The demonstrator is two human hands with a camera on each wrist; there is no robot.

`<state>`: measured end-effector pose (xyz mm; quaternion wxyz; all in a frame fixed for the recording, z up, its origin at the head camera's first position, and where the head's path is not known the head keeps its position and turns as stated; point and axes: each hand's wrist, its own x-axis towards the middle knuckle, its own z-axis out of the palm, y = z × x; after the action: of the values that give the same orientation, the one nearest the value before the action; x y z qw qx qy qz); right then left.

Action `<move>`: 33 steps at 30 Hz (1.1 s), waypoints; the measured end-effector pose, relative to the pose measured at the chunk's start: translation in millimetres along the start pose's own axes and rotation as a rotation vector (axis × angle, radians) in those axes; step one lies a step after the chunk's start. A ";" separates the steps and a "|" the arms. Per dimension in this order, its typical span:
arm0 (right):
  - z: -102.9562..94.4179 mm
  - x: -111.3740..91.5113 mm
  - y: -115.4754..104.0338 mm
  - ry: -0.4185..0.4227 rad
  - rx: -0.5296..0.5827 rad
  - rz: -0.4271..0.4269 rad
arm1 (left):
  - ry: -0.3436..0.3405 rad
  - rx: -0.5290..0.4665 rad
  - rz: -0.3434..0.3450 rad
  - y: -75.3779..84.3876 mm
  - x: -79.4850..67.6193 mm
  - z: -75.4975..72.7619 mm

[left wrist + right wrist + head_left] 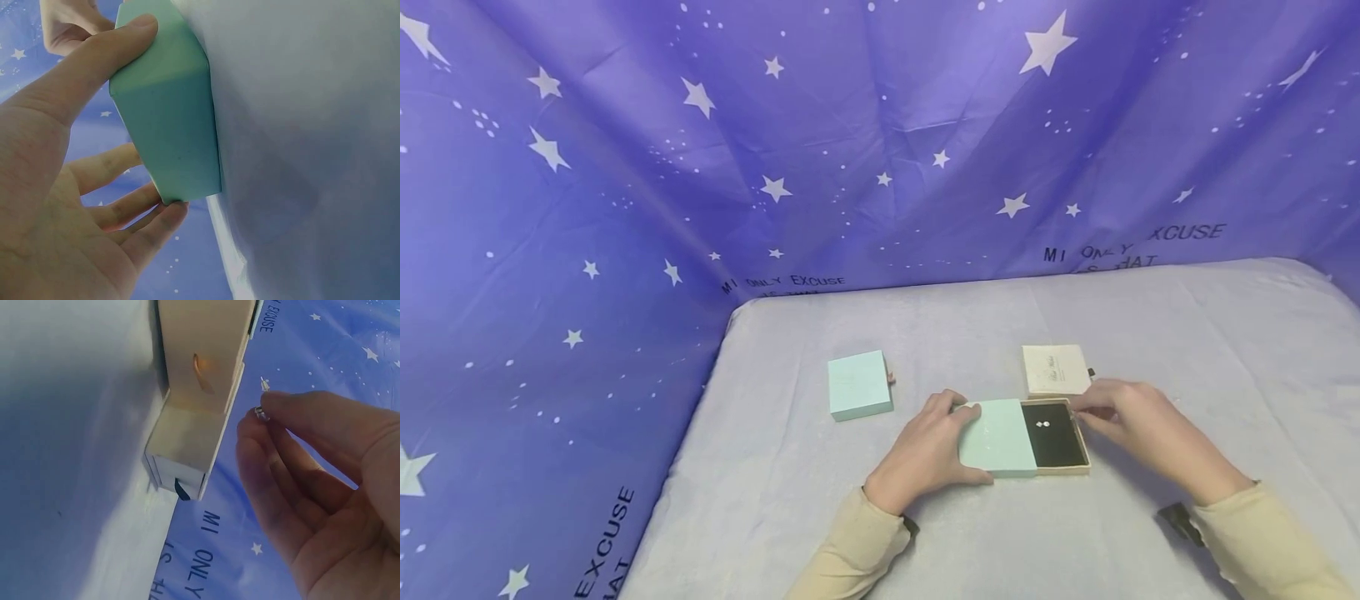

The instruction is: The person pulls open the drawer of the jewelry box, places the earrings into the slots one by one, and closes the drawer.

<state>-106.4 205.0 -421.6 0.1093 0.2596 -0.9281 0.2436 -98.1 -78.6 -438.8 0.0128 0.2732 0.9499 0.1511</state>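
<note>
A mint-green jewelry box (997,437) lies on the bed-like surface with its drawer (1084,469) pulled out to the right. Two small pale, shiny pieces (1042,424) sit on the drawer's black pad (1056,446). My left hand (928,446) grips the box's sleeve from the left, thumb on one side and fingers on the other. At the drawer's right end, my right hand (1138,425) pinches a small silvery piece of jewelry (261,414) between thumb and fingertips. In the right wrist view, an orange ribbon tab (200,372) shows on the drawer's front.
A second mint box (861,385), closed, stands back left with a ribbon tab on its right side. Behind the open drawer is a cream box (1055,369) with dark lettering and a dark tab. A purple star-printed curtain (880,150) hangs behind the pale cloth surface (760,483).
</note>
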 end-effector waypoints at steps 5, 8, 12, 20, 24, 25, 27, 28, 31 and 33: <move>4.5 -4.0 0.2 -0.007 0.005 -0.049 | 0.001 0.005 0.013 1.5 1.7 0.5; 7.5 -4.4 -1.0 0.002 0.009 -0.083 | 0.000 0.004 0.013 2.0 1.8 0.0; 12.4 -2.4 -4.3 0.010 0.028 -0.127 | 0.004 0.007 0.016 2.0 1.6 -0.8; 18.0 0.0 -13.8 -0.056 0.015 -0.101 | 0.003 -0.005 0.018 1.7 3.1 -1.5; 21.5 0.5 -16.7 -0.091 0.000 -0.085 | 0.000 -0.004 0.016 1.5 3.2 -1.5; 22.1 0.5 -17.4 -0.099 -0.002 -0.086 | -0.001 -0.005 0.016 1.5 3.1 -1.3; 23.1 0.3 -18.6 -0.118 -0.014 -0.080 | -0.003 -0.002 0.013 1.6 2.5 -1.0; 23.3 0.3 -19.2 -0.128 -0.015 -0.080 | -0.003 -0.001 0.012 1.6 2.2 -0.8; 23.0 0.2 -20.9 -0.161 -0.014 -0.081 | -0.005 0.004 0.006 1.6 1.4 -0.4; 22.5 0.2 -22.0 -0.176 -0.009 -0.083 | -0.006 0.005 0.003 1.4 1.0 -0.3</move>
<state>-96.5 177.0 -432.2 0.0385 0.3178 -0.9236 0.2111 -98.2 -77.0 -438.1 0.0149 0.2749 0.9499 0.1479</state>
